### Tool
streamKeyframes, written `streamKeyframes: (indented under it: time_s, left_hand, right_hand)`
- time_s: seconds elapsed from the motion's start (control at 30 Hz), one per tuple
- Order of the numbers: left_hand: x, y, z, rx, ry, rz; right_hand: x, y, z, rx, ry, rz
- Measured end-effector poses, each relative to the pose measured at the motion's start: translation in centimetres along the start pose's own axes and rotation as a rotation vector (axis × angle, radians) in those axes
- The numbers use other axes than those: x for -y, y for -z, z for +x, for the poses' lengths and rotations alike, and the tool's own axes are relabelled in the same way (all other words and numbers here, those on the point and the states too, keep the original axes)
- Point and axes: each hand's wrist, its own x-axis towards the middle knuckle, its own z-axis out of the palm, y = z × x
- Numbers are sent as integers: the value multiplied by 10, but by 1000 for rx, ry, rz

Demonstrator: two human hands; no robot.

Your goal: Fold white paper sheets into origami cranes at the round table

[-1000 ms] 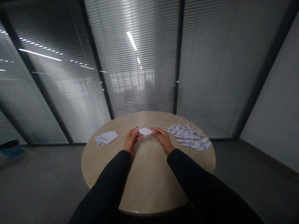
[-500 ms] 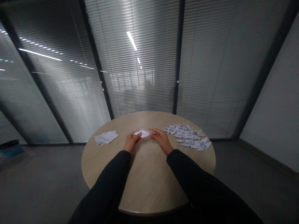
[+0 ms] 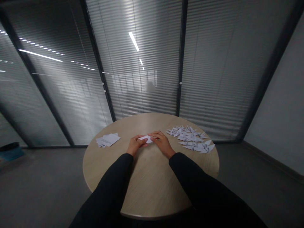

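Note:
A small white paper sheet (image 3: 145, 138) lies between both hands near the middle of the round wooden table (image 3: 152, 190). My left hand (image 3: 134, 144) pinches its left side with curled fingers. My right hand (image 3: 161, 142) presses on its right side, fingers bent over the paper. The paper looks folded and is partly hidden by the fingers. Both arms wear black sleeves.
A stack of white paper squares (image 3: 108, 139) sits on the table's left side. Several folded white paper cranes (image 3: 191, 138) lie in a pile on the right. Glass walls with blinds stand behind the table; grey floor surrounds it.
The hands have drawn closer together. The flat paper square has been folded down smaller between them and lowered toward the tabletop.

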Motion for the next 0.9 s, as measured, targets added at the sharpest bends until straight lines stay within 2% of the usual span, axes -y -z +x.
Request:
streamKeyframes:
  time_s: [0.5, 0.9]
  left_hand:
    - [1, -3, 0, -2, 41, -36]
    - [2, -3, 1, -3, 17, -29]
  right_hand:
    - [0, 0, 0, 0, 29, -33]
    - [4, 1, -1, 24, 36, -31]
